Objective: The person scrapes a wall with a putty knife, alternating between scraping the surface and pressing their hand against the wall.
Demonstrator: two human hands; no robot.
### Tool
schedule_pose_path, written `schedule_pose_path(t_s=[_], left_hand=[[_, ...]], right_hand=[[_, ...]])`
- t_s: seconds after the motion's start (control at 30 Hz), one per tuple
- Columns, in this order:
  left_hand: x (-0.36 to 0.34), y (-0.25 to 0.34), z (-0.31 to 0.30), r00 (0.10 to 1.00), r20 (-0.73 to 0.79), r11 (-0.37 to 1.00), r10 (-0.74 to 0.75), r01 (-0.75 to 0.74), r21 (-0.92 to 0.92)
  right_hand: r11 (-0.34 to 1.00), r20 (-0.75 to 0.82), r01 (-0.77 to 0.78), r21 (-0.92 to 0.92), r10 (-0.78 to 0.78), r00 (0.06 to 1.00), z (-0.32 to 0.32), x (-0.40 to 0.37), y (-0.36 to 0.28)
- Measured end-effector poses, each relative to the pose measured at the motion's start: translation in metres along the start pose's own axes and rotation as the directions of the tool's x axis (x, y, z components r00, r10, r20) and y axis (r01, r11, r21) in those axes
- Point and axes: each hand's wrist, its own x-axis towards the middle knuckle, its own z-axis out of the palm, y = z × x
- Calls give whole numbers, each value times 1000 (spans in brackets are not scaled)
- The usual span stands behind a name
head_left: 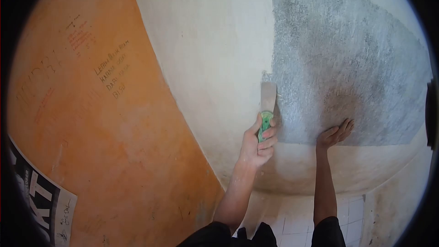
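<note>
My left hand (260,146) is closed around the green handle of a putty knife (268,97). The knife points upward, its metal blade lying against the pale wall (210,41) at the left edge of a rough grey patch (347,50). A small scraped spot shows just above the blade tip. To the right, my right hand (336,135) rests with its fingers stretched out on the lower part of the grey patch and holds nothing.
An orange wall (151,146) with handwriting on it meets the pale wall at the left. A black-and-white poster (50,206) hangs at the lower left. White tiles (302,222) show below, and a dark object (431,114) sits at the right edge.
</note>
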Motion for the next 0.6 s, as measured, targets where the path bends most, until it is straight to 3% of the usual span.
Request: schedule_pose_path(t_s=[0.1, 0.2, 0.27, 0.37, 0.47, 0.57, 0.6], left_hand=[[6, 1, 14, 1000, -16, 1000, -8, 8, 5], [3, -9, -6, 995, -59, 996, 78, -76, 36], [4, -8, -16, 1000, 28, 1000, -12, 12, -9], [11, 0, 7, 1000, 23, 1000, -6, 5, 26], [-1, -6, -20, 998, 56, 999, -8, 10, -43], [14, 6, -9, 994, 101, 999, -37, 38, -7], [22, 11, 14, 997, 73, 1000, 18, -19, 15]], right_hand=[[1000, 26, 4, -18, -3, 1000, -8, -5, 1], [999, 43, 8, -34, -7, 999, -12, -11, 3], [999, 18, -4, -39, 5, 1000, -2, -4, 3], [999, 23, 1, -34, 0, 1000, -5, -3, -1], [1000, 9, 25, 2, -25, 1000, -8, 1, -4], [1000, 19, -6, -29, 7, 1000, -6, -8, -3], [1000, 14, 1, -13, -1, 1000, -6, -7, -3]])
